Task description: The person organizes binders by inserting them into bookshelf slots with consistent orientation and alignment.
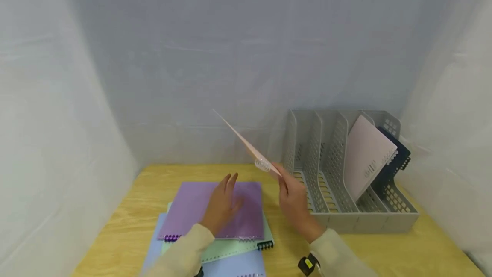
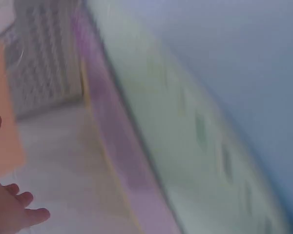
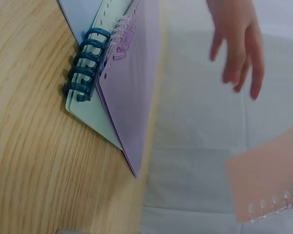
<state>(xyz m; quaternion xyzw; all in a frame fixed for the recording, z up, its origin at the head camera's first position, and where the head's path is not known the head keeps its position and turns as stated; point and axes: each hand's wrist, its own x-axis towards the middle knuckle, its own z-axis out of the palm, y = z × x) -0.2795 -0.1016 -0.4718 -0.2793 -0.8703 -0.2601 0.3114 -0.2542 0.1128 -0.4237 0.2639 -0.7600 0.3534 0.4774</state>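
Observation:
My right hand (image 1: 294, 198) grips a thin peach-pink spiral notebook (image 1: 246, 142) by its ringed edge. The notebook is up in the air, tilted and seen nearly edge-on in the head view; its peach cover (image 3: 266, 170) and clear rings show in the right wrist view. My left hand (image 1: 223, 204) is over a purple spiral notebook (image 1: 188, 208), fingers extended and holding nothing. That purple notebook tops a loose stack, with a mint-green notebook (image 1: 230, 249) with dark rings under it and a blue one (image 1: 234, 264) at the bottom.
A grey file rack (image 1: 361, 223) with upright dividers stands on the wooden table (image 1: 115, 234) to the right. A pink notebook (image 1: 365, 157) and a dark navy notebook (image 1: 388, 174) lean in its right-hand compartments. White sheeting (image 1: 215, 63) encloses the back and sides.

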